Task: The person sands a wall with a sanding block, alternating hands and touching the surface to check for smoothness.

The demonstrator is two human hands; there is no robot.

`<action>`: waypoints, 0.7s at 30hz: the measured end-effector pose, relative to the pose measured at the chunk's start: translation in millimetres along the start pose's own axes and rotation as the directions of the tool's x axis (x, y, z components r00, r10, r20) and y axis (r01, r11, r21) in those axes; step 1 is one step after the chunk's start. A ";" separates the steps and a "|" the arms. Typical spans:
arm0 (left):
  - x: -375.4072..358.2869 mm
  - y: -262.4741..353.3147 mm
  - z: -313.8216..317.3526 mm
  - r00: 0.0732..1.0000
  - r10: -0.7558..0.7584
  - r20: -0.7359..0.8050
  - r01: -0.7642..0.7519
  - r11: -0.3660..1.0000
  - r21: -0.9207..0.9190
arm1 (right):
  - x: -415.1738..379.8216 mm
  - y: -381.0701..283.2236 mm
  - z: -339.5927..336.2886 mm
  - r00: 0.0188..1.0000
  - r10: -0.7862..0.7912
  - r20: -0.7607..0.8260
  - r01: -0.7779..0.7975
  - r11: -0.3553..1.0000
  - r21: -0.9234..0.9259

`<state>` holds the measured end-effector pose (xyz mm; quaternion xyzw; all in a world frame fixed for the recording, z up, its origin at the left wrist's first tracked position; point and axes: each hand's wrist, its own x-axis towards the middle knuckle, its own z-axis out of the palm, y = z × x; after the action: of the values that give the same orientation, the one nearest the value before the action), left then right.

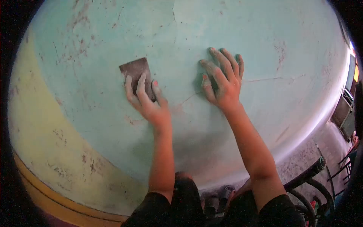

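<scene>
My left hand (149,102) presses a dark brown piece of sandpaper (135,67) flat against a pale green wall (181,34), fingers over its lower half. The sheet's upper end sticks out past the fingertips. To the right, my right hand (226,81) is open on the same wall, its fingers spread and nothing in them. Greyish dust coats the fingers of both hands. A thin crack (264,80) runs across the wall beside my right wrist, and worn, scuffed patches show at the upper left.
A yellow painted band (45,121) borders the green at left, with an orange-brown edge (68,200) below it. My dark-clothed knees (187,196) are close under the wall. Dark metal tubing (308,174) stands at lower right, with dim furniture-like items behind.
</scene>
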<state>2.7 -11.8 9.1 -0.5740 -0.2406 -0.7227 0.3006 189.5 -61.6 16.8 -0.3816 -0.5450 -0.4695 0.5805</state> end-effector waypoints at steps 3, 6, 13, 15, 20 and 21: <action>-17.3 3.9 -6.5 1.000 -0.004 0.009 0.004 1.000 -0.011 | -2.9 -1.7 -1.4 1.000 0.013 -0.007 -0.013 0.999 0.032; -18.1 6.5 -2.7 0.999 0.023 0.034 -0.023 1.000 -0.010 | -0.1 -1.3 -0.8 0.999 0.025 -0.033 -0.024 0.999 0.044; 23.7 -1.8 7.7 0.990 0.121 0.073 -0.119 0.993 -0.027 | -1.5 1.6 -3.4 0.999 0.025 -0.022 -0.023 0.997 0.079; 24.8 -7.3 9.7 0.965 0.237 0.112 -0.239 0.971 0.000 | -0.8 1.3 -1.9 0.998 0.034 -0.051 -0.028 0.994 0.109; 79.3 -27.3 13.4 0.949 0.309 0.056 -0.309 0.951 -0.009 | -0.6 1.3 0.0 0.995 0.048 -0.091 -0.033 0.987 0.156; 87.8 -28.5 11.4 0.966 0.257 0.021 -0.256 0.966 -0.021 | -0.1 2.3 -0.5 0.996 0.037 -0.082 -0.025 0.990 0.142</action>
<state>-23.9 2.3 97.2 -0.6114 -0.1614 -0.6731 0.3835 191.8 -61.5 16.8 -0.3279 -0.5460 -0.4363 0.6356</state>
